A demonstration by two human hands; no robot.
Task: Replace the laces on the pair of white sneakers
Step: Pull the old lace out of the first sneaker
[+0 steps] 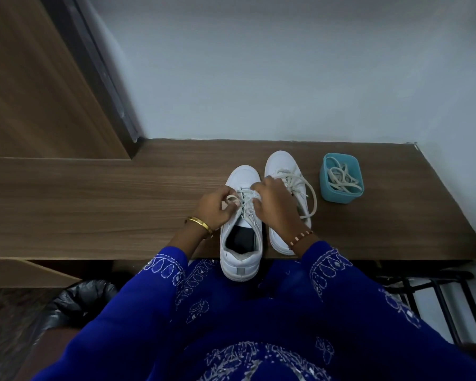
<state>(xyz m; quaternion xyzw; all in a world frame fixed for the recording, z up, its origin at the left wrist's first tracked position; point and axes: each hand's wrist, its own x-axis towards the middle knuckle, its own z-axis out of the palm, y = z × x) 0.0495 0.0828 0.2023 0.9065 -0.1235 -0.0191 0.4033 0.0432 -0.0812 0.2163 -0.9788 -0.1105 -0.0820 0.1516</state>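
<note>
A blue tub (341, 178) of spare laces (342, 180) sits on the wooden desk (121, 204) to the right of the two white sneakers, well back from the desk's right end. The right sneaker (285, 171) has its lace tied and looping loose. The left sneaker (241, 235) juts its heel over the near edge. The left hand (213, 209) pinches a loop of its lace (246, 203); the right hand (275, 204) curls over the lacing, gripping the lace and partly covering the right sneaker.

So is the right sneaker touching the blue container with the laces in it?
Apart. The head view shows bare wood of the table between the right sneaker and the blue container.
</note>
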